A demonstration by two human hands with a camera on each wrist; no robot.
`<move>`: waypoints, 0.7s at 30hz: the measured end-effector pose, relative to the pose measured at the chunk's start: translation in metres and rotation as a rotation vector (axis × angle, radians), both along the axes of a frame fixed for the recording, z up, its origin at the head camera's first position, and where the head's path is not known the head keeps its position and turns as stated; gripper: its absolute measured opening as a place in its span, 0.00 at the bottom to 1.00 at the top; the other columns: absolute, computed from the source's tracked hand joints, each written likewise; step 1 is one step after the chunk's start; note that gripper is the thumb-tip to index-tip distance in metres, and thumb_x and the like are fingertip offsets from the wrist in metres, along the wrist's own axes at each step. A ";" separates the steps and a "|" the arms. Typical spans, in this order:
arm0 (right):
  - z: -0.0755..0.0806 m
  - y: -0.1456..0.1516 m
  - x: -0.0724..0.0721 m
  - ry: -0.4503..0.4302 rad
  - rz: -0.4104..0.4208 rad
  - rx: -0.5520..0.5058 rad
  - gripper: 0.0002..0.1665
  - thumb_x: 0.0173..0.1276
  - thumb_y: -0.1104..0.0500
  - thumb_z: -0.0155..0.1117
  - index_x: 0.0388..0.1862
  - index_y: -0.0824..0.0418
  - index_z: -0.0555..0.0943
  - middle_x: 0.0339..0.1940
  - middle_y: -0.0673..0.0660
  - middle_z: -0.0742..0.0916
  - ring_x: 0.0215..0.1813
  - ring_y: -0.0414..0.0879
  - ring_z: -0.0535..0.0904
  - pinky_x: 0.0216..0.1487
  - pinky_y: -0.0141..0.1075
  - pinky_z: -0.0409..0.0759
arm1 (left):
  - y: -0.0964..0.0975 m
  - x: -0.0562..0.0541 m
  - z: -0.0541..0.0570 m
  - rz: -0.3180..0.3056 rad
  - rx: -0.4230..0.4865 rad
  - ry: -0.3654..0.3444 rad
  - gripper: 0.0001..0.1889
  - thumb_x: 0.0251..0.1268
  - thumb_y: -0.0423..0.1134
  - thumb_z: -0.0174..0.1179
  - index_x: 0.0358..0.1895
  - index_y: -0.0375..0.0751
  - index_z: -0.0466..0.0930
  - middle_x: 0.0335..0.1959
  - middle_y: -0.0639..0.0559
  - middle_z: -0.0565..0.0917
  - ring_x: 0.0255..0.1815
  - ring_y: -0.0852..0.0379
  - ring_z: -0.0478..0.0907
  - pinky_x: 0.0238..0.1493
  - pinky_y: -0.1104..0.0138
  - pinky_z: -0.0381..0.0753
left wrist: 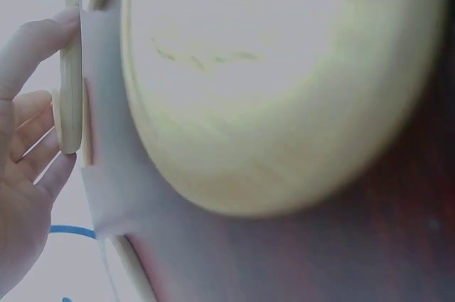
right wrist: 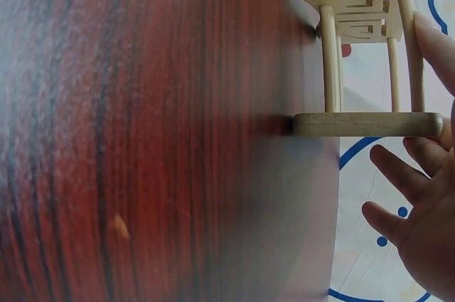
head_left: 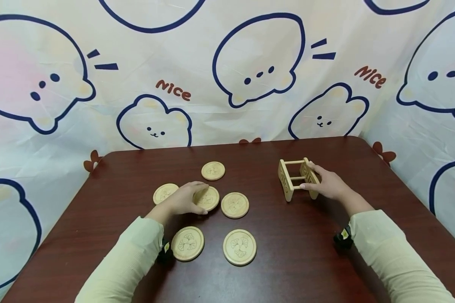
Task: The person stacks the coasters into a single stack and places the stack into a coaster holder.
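My left hand (head_left: 185, 199) grips a round wooden coaster (head_left: 208, 198) by its edges, thumb on the near side and fingers on the far side. In the left wrist view that coaster (left wrist: 71, 103) is seen edge-on between thumb and fingers, just above or at the tabletop. My right hand (head_left: 327, 185) holds a small wooden coaster rack (head_left: 286, 181) by its right side panel. The right wrist view shows the rack (right wrist: 366, 124) standing on the table, with rods joining two carved panels; the thumb lies along one rod.
Around the left hand lie more coasters: one at the back (head_left: 213, 171), one partly hidden on the left (head_left: 164, 192), one to the right (head_left: 235, 205), and two nearer, front-left (head_left: 188, 244) and front-middle (head_left: 239, 247). The brown table (head_left: 288, 261) meets a printed cloth (head_left: 227, 122) behind.
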State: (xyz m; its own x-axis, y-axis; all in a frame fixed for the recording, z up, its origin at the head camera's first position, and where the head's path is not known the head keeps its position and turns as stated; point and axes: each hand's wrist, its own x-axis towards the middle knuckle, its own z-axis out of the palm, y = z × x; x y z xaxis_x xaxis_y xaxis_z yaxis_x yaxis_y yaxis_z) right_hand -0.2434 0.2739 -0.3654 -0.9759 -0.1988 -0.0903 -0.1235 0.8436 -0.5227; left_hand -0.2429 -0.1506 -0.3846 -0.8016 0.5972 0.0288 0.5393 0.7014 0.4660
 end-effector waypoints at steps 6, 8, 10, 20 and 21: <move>0.000 0.001 0.001 0.012 0.005 -0.004 0.58 0.48 0.31 0.55 0.67 0.63 0.48 0.63 0.71 0.58 0.58 0.65 0.58 0.51 0.56 0.60 | 0.010 -0.002 0.005 -0.045 0.015 0.025 0.41 0.38 0.48 0.68 0.58 0.31 0.64 0.56 0.38 0.66 0.58 0.44 0.60 0.55 0.55 0.59; 0.000 0.001 0.001 0.014 0.006 -0.006 0.57 0.48 0.32 0.56 0.67 0.63 0.48 0.62 0.71 0.58 0.58 0.65 0.58 0.51 0.56 0.60 | 0.014 -0.003 0.005 -0.054 0.016 0.028 0.41 0.38 0.47 0.68 0.58 0.30 0.64 0.56 0.38 0.66 0.58 0.44 0.60 0.56 0.56 0.59; -0.001 0.001 0.001 0.012 0.002 -0.008 0.57 0.49 0.32 0.56 0.67 0.62 0.48 0.62 0.71 0.58 0.58 0.65 0.59 0.51 0.56 0.61 | 0.017 -0.003 0.006 -0.060 0.018 0.027 0.40 0.38 0.47 0.68 0.57 0.30 0.64 0.56 0.38 0.66 0.59 0.45 0.59 0.56 0.56 0.58; -0.002 0.002 0.000 0.006 -0.002 -0.016 0.56 0.49 0.33 0.56 0.68 0.61 0.47 0.62 0.71 0.58 0.57 0.65 0.59 0.50 0.56 0.61 | 0.037 -0.004 0.007 -0.108 0.018 0.035 0.40 0.38 0.45 0.68 0.57 0.30 0.64 0.57 0.38 0.66 0.60 0.46 0.58 0.58 0.58 0.57; -0.002 0.002 0.000 0.005 -0.002 -0.019 0.55 0.50 0.34 0.57 0.68 0.60 0.47 0.62 0.71 0.58 0.57 0.65 0.59 0.50 0.56 0.61 | 0.040 -0.004 0.008 -0.115 0.019 0.037 0.40 0.37 0.45 0.68 0.57 0.29 0.64 0.56 0.39 0.66 0.59 0.46 0.58 0.58 0.58 0.57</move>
State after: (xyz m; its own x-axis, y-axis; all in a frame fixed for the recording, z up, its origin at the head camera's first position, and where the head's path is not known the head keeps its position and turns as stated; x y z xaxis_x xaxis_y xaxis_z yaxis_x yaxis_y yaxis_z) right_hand -0.2430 0.2757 -0.3673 -0.9767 -0.1986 -0.0817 -0.1246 0.8337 -0.5380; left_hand -0.2466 -0.1110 -0.3770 -0.7263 0.6839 0.0697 0.6326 0.6252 0.4570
